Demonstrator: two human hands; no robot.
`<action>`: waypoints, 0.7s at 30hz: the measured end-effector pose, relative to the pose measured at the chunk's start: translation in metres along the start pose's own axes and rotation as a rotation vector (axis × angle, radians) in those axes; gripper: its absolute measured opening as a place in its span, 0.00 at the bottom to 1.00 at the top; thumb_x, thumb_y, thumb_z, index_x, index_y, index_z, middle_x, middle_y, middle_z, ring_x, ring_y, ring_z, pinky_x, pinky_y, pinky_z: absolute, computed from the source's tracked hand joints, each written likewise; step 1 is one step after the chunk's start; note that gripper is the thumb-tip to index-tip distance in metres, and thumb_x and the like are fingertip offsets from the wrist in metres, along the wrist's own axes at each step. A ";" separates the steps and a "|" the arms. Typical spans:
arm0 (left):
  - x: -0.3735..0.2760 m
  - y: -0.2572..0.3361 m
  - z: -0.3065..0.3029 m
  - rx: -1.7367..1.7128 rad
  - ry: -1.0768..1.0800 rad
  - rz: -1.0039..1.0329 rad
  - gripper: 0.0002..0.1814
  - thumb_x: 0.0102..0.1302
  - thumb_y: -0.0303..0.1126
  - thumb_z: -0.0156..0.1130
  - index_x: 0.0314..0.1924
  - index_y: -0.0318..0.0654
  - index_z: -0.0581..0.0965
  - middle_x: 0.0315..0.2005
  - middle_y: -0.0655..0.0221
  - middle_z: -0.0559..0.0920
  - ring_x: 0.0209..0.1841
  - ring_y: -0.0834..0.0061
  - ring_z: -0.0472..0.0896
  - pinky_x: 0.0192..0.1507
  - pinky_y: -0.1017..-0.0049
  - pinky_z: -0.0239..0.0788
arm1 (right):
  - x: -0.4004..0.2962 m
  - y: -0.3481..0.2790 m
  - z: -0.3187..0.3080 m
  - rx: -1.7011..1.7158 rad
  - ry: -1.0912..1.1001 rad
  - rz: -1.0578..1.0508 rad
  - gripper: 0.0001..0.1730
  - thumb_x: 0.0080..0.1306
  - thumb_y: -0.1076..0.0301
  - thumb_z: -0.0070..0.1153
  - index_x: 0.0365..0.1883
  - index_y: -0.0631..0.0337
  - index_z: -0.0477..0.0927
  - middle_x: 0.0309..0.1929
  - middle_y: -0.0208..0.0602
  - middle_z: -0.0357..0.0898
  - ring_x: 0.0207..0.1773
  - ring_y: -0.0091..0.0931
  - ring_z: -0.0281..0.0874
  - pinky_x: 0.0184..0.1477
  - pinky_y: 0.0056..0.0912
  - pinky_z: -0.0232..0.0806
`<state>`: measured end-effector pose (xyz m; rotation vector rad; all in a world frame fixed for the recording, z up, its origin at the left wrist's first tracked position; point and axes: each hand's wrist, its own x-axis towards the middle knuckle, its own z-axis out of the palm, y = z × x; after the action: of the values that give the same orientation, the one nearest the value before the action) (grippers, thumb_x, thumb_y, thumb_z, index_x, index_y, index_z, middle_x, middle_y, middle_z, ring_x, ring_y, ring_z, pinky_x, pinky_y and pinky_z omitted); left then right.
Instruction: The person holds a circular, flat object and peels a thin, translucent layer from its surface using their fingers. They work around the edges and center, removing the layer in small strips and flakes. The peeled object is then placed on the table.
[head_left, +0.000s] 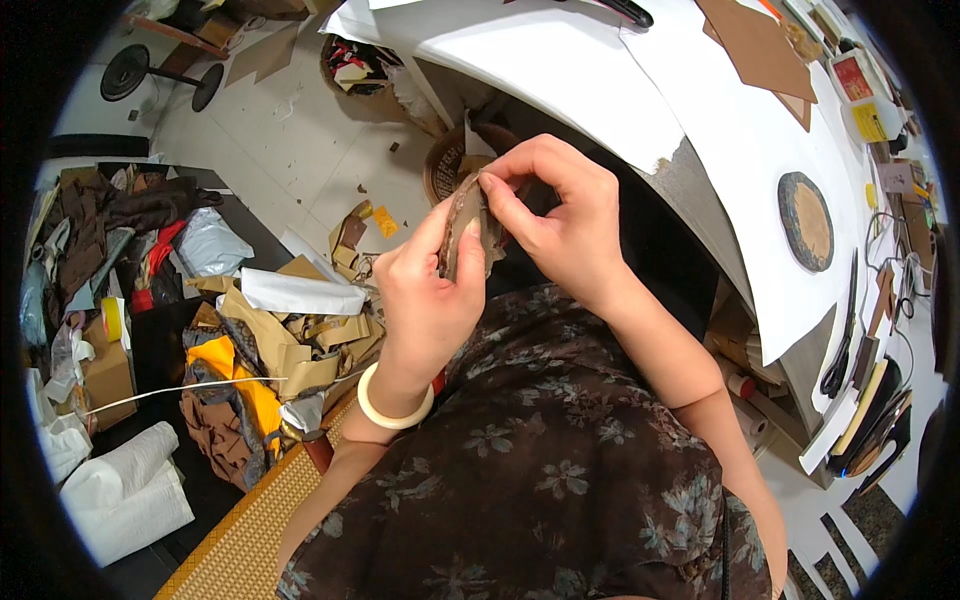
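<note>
My left hand holds a small brown-grey piece, perhaps leather or fabric, between thumb and fingers. It is tilted, and its near edge looks rough and reddish-brown. At the upper end of this piece, my right hand pinches the edge between thumb and forefinger. Fingers cover much of the piece, so its full shape cannot be told. Both hands are above my lap, in front of the table's edge. A round woven basket stands on the floor beyond them, partly hidden.
White paper covers the table; an oval brown-and-dark piece, brown sheets and black-handled scissors lie there. Leather and fabric scraps are heaped at left, beside a woven seat. A bin of scraps stands beyond.
</note>
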<state>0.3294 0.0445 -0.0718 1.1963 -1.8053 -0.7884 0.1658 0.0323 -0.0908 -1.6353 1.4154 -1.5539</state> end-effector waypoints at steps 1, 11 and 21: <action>0.000 0.000 0.001 0.039 0.031 0.060 0.16 0.71 0.20 0.64 0.58 0.27 0.83 0.32 0.59 0.90 0.32 0.80 0.88 0.36 0.75 0.78 | 0.000 0.001 0.002 0.016 -0.003 0.030 0.07 0.63 0.75 0.71 0.37 0.65 0.85 0.34 0.39 0.84 0.34 0.30 0.87 0.38 0.29 0.79; 0.011 -0.011 -0.026 -0.353 -0.156 -0.259 0.14 0.73 0.18 0.65 0.57 0.24 0.83 0.46 0.70 0.89 0.44 0.84 0.84 0.48 0.80 0.77 | 0.015 0.036 0.001 -0.251 -0.168 -0.429 0.10 0.66 0.77 0.66 0.44 0.65 0.79 0.41 0.39 0.80 0.44 0.35 0.80 0.50 0.36 0.74; 0.006 -0.009 -0.020 -0.290 -0.066 -0.246 0.14 0.74 0.19 0.66 0.58 0.24 0.82 0.47 0.69 0.89 0.46 0.84 0.84 0.49 0.81 0.76 | -0.003 0.022 0.013 0.117 -0.069 0.004 0.07 0.67 0.76 0.72 0.40 0.65 0.84 0.38 0.31 0.83 0.39 0.19 0.80 0.42 0.21 0.72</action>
<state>0.3494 0.0348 -0.0679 1.2220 -1.5465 -1.1988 0.1704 0.0236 -0.1148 -1.6001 1.2675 -1.5325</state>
